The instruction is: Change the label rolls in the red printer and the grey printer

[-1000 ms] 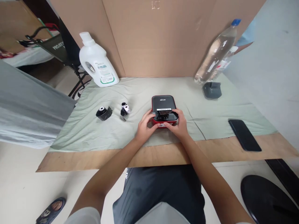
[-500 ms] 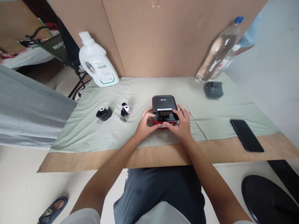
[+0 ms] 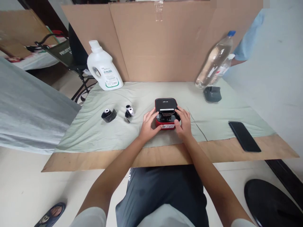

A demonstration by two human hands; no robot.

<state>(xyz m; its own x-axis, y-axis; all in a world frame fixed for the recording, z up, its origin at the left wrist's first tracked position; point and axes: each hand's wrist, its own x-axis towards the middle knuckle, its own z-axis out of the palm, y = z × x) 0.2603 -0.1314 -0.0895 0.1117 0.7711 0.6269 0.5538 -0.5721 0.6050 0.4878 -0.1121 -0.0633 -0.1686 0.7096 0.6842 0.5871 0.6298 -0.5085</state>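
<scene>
A small black and red label printer (image 3: 166,105) lies on the green cloth in front of me, a white strip across its lid and a glossy panel at its near end. My left hand (image 3: 148,125) grips its left side, fingertips on the top edge and thumb low on the near red face. On the other side, my right hand (image 3: 184,123) holds it with fingers on the panel's right edge and thumb at the near corner. To the left sit a small roll with a dark strip (image 3: 109,115) and another roll, white with a dark strip (image 3: 129,112).
A white detergent bottle (image 3: 104,67) and a clear bottle with a blue cap (image 3: 216,58) lean against a cardboard panel (image 3: 163,47). A dark grey piece (image 3: 212,94) and a black phone (image 3: 245,136) lie to the right. Behind the panel, a person's blue sleeve (image 3: 249,41) shows.
My right thumb has shifted from the middle of the printer's near face toward its right corner. The left fingers have straightened slightly along the edge. The view has tilted up a little.
</scene>
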